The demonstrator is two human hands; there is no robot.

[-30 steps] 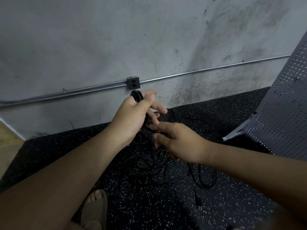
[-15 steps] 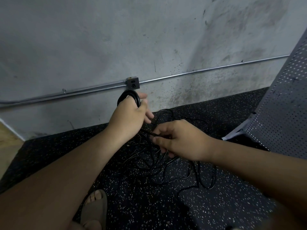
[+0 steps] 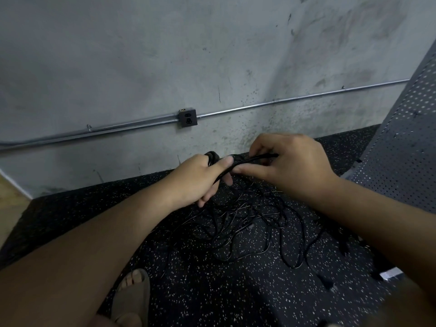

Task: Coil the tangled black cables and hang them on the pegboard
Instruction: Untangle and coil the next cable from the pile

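Bare concrete wall (image 3: 141, 55), stained and scuffed, is seen rising behind a black floor (image 3: 212, 291) flecked with white, with a metal conduit (image 3: 118, 126) run along it through a small outlet box (image 3: 187, 118). Both hands are held close together above the floor, in front of the foot of the wall. A small coil (image 3: 213, 156) of black cable is gripped in the left hand (image 3: 193, 180), its loops shown poking out above the knuckles, and the thumb is laid over a single strand (image 3: 250, 159). That strand is stretched across the short gap to the right hand (image 3: 292, 168), where it is pinched between curled fingers and thumb. Below and between the forearms, the rest of the tangled black cables (image 3: 247, 223) is spread loose on the floor in overlapping loops, with a few plugs visible among them. A grey pegboard (image 3: 401, 149) is seen tilted at the right edge, well apart from the coil. A sandalled foot (image 3: 132, 296) is planted on the floor beneath the left forearm. A strip of pale wooden flooring (image 3: 9, 208) is visible at far left, and a small light-coloured object (image 3: 390, 273), too blurred to be identified, lies by the right forearm.
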